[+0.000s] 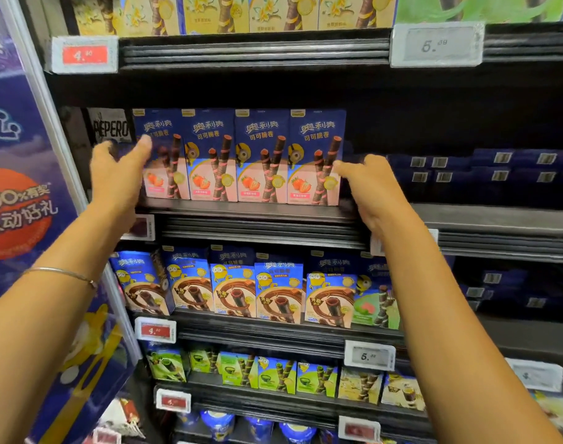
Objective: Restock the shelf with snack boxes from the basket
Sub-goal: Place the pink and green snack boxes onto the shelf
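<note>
Pressing pink snack boxes (238, 155) mid-frame from both sides, likely to tidy them: left hand (120, 174) flat-fingered, cannot tell for right hand (368, 187).

You get bright, even light on the boxes (238, 155), sharp and colourful. Right of the boxes the shelf (498, 216) sinks back into deep shadow. Above them the tag (437, 44) looks washed out. Left of them your left hand (120, 171) is blurred and the post (46, 100) bows.
</note>
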Available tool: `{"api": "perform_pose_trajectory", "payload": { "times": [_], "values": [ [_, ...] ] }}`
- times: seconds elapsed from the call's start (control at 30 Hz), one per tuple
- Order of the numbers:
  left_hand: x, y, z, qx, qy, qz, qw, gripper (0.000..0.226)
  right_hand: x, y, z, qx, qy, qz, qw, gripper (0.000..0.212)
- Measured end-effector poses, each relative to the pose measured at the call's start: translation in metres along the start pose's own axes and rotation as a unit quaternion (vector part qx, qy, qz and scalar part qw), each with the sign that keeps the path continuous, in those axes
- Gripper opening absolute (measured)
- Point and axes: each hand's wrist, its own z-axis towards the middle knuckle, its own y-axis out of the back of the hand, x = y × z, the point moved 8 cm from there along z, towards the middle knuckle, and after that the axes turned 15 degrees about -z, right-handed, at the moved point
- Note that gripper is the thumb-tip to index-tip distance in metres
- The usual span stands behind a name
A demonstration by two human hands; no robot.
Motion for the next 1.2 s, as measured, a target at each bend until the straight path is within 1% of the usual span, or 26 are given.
{"api": "perform_pose_trajectory", "payload": {
  "times": [0.03, 0.07, 0.1, 0.17, 0.2, 0.27, 0.33, 0.37, 0.43, 0.5, 0.57, 0.63, 0.7, 0.77, 0.83, 0.87, 0.93, 1.0, 1.07, 1.13, 1.2],
  "values": [
    [-0.007, 0.002, -0.009, -0.015, -0.018, -0.012, 1.0, 0.062, 0.003, 0.007, -0.008, -0.005, 0.02, 0.015, 1.0, 0.009],
    [-0.014, 0.002, -0.022, -0.023, -0.033, -0.025, 0.999, 0.064, 0.008, 0.014, -0.018, -0.002, 0.039, 0.026, 0.999, 0.012],
    [-0.019, -0.002, -0.037, -0.019, -0.041, -0.037, 0.998, 0.07, 0.01, 0.02, -0.03, 0.003, 0.057, 0.037, 0.998, 0.02],
    [-0.025, -0.015, -0.075, 0.016, -0.04, -0.057, 0.997, 0.078, 0.013, 0.031, -0.055, 0.011, 0.07, 0.087, 0.994, 0.033],
    [-0.027, -0.02, -0.096, 0.031, -0.031, -0.073, 0.996, 0.076, 0.015, 0.037, -0.071, 0.015, 0.07, 0.11, 0.991, 0.038],
    [-0.029, -0.03, -0.143, 0.05, -0.001, -0.12, 0.992, 0.065, 0.01, 0.051, -0.1, 0.027, 0.061, 0.148, 0.987, 0.032],
    [-0.023, -0.039, -0.193, 0.083, 0.034, -0.156, 0.984, 0.051, 0.001, 0.063, -0.135, 0.044, 0.056, 0.152, 0.986, 0.029],
    [-0.017, -0.042, -0.217, 0.1, 0.052, -0.172, 0.979, 0.046, -0.008, 0.071, -0.151, 0.047, 0.048, 0.151, 0.986, 0.032],
    [0.006, -0.04, -0.263, 0.123, 0.089, -0.194, 0.969, 0.044, -0.035, 0.087, -0.188, 0.044, 0.014, 0.146, 0.988, 0.042],
    [0.042, -0.036, -0.311, 0.143, 0.145, -0.204, 0.958, 0.048, -0.075, 0.104, -0.226, 0.035, -0.033, 0.125, 0.991, 0.046],
    [0.084, -0.033, -0.367, 0.164, 0.215, -0.195, 0.943, 0.047, -0.128, 0.117, -0.266, 0.042, -0.096, 0.093, 0.99, 0.037],
    [0.124, -0.029, -0.428, 0.168, 0.298, -0.178, 0.923, 0.035, -0.184, 0.127, -0.307, 0.062, -0.176, 0.052, 0.981, 0.026],
    [0.161, -0.028, -0.492, 0.166, 0.385, -0.159, 0.894, 0.038, -0.237, 0.14, -0.346, 0.077, -0.245, 0.022, 0.966, 0.022],
    [0.189, -0.024, -0.553, 0.157, 0.458, -0.129, 0.865, 0.045, -0.284, 0.152, -0.382, 0.094, -0.293, -0.019, 0.951, 0.026],
    [0.211, -0.019, -0.609, 0.145, 0.516, -0.095, 0.839, 0.034, -0.332, 0.167, -0.414, 0.099, -0.338, -0.047, 0.935, 0.034],
    [0.222, -0.014, -0.635, 0.136, 0.537, -0.075, 0.829, 0.032, -0.357, 0.174, -0.43, 0.105, -0.36, -0.061, 0.925, 0.033],
    [0.245, -0.009, -0.679, 0.121, 0.567, -0.046, 0.814, 0.037, -0.411, 0.184, -0.461, 0.131, -0.397, -0.07, 0.906, 0.025],
    [0.269, -0.006, -0.719, 0.097, 0.587, -0.017, 0.804, 0.045, -0.469, 0.196, -0.492, 0.147, -0.433, -0.09, 0.884, 0.026],
    [0.296, -0.001, -0.755, 0.064, 0.599, 0.007, 0.798, 0.049, -0.521, 0.207, -0.523, 0.166, -0.452, -0.114, 0.869, 0.023],
    [0.331, 0.005, -0.789, 0.039, 0.609, 0.024, 0.792, 0.054, -0.573, 0.21, -0.549, 0.182, -0.472, -0.128, 0.853, 0.012],
    [0.375, 0.014, -0.822, 0.025, 0.62, 0.042, 0.783, 0.056, -0.631, 0.203, -0.57, 0.204, -0.477, -0.144, 0.843, 0.01]
  ]
}}
